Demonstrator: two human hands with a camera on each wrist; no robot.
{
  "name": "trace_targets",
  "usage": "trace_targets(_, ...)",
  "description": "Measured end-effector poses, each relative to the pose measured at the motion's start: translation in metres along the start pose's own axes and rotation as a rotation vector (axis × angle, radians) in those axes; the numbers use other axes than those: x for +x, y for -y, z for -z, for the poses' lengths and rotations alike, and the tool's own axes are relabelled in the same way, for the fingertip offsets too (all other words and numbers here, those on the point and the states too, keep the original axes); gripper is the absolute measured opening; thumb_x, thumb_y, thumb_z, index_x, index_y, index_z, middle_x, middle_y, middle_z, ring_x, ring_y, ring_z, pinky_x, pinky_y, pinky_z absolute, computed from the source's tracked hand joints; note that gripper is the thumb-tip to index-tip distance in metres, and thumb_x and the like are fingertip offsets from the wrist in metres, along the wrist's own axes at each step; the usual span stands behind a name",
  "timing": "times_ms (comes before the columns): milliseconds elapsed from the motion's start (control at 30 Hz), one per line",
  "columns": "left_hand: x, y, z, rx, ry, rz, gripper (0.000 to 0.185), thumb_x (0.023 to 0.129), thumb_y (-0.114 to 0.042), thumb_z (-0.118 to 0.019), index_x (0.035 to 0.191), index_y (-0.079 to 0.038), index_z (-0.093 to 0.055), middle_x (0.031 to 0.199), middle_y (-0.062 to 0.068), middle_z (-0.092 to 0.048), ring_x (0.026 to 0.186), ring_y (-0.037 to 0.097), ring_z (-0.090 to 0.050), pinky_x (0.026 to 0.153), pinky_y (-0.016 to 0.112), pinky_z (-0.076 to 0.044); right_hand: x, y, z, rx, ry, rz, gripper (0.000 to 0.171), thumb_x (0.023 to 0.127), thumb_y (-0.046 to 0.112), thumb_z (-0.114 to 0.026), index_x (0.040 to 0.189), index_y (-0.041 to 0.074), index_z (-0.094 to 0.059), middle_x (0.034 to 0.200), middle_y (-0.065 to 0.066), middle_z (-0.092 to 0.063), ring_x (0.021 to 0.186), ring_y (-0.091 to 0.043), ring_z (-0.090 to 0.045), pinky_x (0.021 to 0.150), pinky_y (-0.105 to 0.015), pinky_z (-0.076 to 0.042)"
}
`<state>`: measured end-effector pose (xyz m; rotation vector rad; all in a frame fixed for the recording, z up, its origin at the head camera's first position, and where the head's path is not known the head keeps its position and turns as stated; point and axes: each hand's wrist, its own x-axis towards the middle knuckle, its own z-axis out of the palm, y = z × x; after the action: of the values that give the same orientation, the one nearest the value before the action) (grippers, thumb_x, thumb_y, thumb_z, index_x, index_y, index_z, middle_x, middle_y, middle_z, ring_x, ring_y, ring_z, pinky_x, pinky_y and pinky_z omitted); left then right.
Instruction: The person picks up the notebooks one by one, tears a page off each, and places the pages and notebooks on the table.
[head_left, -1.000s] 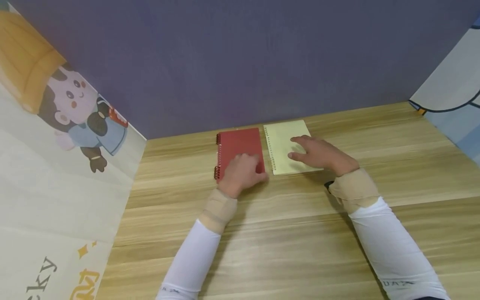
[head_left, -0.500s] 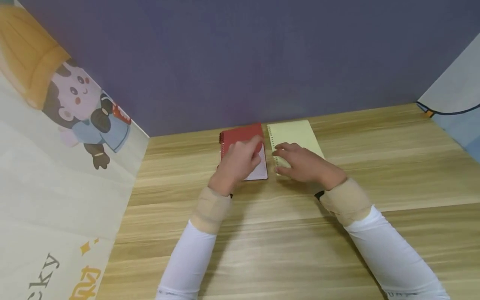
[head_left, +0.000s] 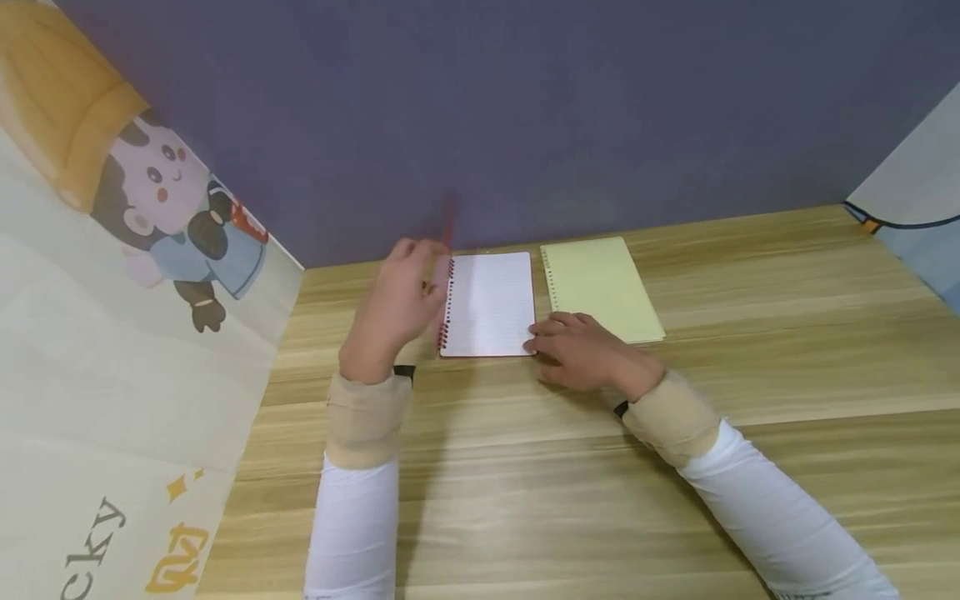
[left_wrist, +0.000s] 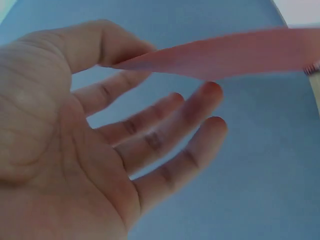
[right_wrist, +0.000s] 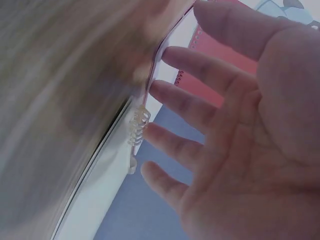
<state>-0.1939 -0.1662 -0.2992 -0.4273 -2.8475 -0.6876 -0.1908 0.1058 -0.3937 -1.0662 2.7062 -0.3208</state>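
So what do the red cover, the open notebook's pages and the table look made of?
Red cover: thin plastic or coated card, fairly matte; it curves slightly where the left hand pinches it.
Pages: matte white paper, faintly ruled.
Table: wood or printed laminate, soft sheen; streaked grain fits either.

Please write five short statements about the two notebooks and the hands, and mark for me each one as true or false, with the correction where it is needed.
1. The left hand pinches the red cover. True.
2. The red cover is folded flat shut. False: it is raised, and a white lined page shows.
3. The yellow notebook lies to the right of the red notebook. True.
4. The right hand grips the yellow notebook. False: it grips nothing; its fingertips are at the red notebook's near right corner.
5. The red notebook's ring binding is along its left edge. True.
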Motion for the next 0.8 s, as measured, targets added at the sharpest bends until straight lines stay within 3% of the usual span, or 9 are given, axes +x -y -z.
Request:
trace_targets(167, -0.003, 0.036, 0.013, -0.011, 0.032, 0.142, 0.046, 0.094, -0.007, -0.06, 0.139, -0.007, -0.057, 0.133, 0.02, -0.062, 0.107, 0.034, -0.062, 0.095, 0.051, -0.052, 0.001, 0.0, -0.001, -0.005, -0.014, -0.008, 0.038, 0.1, 0.028, -0.065, 0.135, 0.013, -0.065, 0.154, -0.014, -0.052, 0.149, -0.044, -0.036, 0.12, -0.063, -0.028)
trace_targets(367, -0.012, 0.071, 0.026, 0.016, 0.15, 0.333, 0.051, 0.099, -0.02, -0.062, 0.146, -0.007, -0.052, 0.15, 0.019, -0.054, 0.134, 0.041, -0.052, 0.109, 0.059, -0.044, 0.002, -0.002, -0.002, 0.009, -0.032, -0.022, 0.035, 0.099, 0.029, -0.067, 0.131, 0.015, -0.069, 0.151, -0.011, -0.055, 0.149, -0.042, -0.036, 0.121, -0.063, -0.027)
trace_targets(467, -0.013, 0.085, 0.026, 0.013, 0.208, 0.39, 0.052, 0.098, -0.024, -0.063, 0.146, -0.005, -0.052, 0.153, 0.021, -0.05, 0.137, 0.042, -0.049, 0.111, 0.059, -0.042, 0.002, -0.001, -0.002, 0.011, -0.04, -0.022, 0.033, 0.098, 0.029, -0.068, 0.128, 0.015, -0.071, 0.149, -0.011, -0.056, 0.15, -0.042, -0.036, 0.121, -0.063, -0.027)
trace_targets(667, -0.018, 0.111, 0.014, -0.054, 0.406, 0.531, 0.054, 0.1, -0.028, -0.06, 0.148, -0.006, -0.049, 0.163, 0.023, -0.034, 0.144, 0.044, -0.04, 0.115, 0.058, -0.039, 0.002, 0.0, -0.001, -0.002, -0.05, -0.016, 0.029, 0.098, 0.029, -0.068, 0.123, 0.013, -0.073, 0.146, -0.012, -0.058, 0.149, -0.041, -0.038, 0.12, -0.064, -0.028)
trace_targets(800, -0.022, 0.123, 0.005, -0.142, 0.493, 0.625, 0.055, 0.101, -0.03, -0.061, 0.148, -0.006, -0.047, 0.161, 0.021, -0.036, 0.129, 0.036, -0.045, 0.108, 0.05, -0.043, 0.002, 0.001, 0.0, -0.002, -0.061, -0.014, 0.028, 0.098, 0.029, -0.069, 0.12, 0.013, -0.074, 0.144, -0.012, -0.06, 0.147, -0.041, -0.04, 0.12, -0.064, -0.029)
